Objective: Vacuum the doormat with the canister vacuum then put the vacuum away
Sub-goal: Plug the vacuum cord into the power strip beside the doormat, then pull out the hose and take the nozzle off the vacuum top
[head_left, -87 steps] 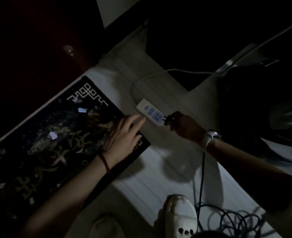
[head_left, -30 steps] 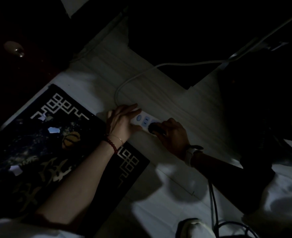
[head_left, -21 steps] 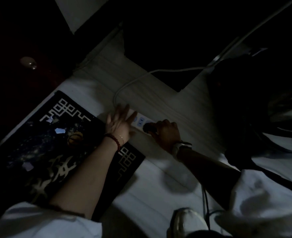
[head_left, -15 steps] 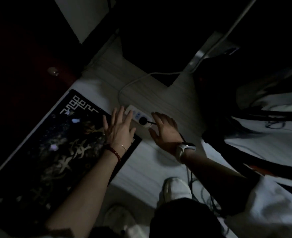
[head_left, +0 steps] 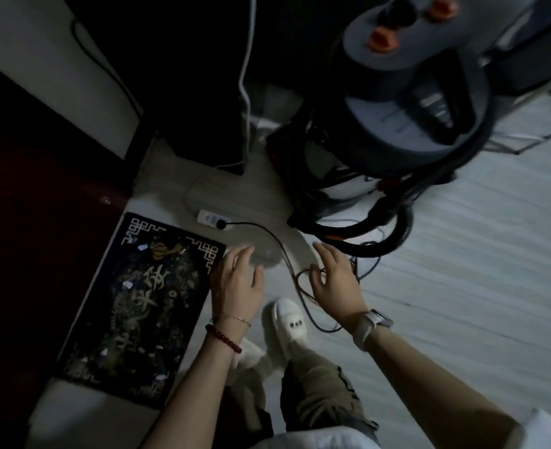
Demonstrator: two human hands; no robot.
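Standing over a dim floor, one person, both hands free.

- Left hand: fingers spread and relaxed, holding nothing, hanging over the doormat's right edge.
- Right hand: fingers spread, holding nothing, above loose loops of the black cord.
- Doormat: dark, patterned, flat on the floor at left; pale scraps lie scattered on it, so vacuuming appears not yet done.
- Canister vacuum: upright at upper right, well apart from the doormat, hose coiled round its base.
- Power strip: white, just beyond the doormat's far edge; black plug seated in it.
- Slipper: white, between the hands.

Progress, by judgement: power connected. Remaining: switching on, cleaning the doormat, unplugging, stowing the vacuum.
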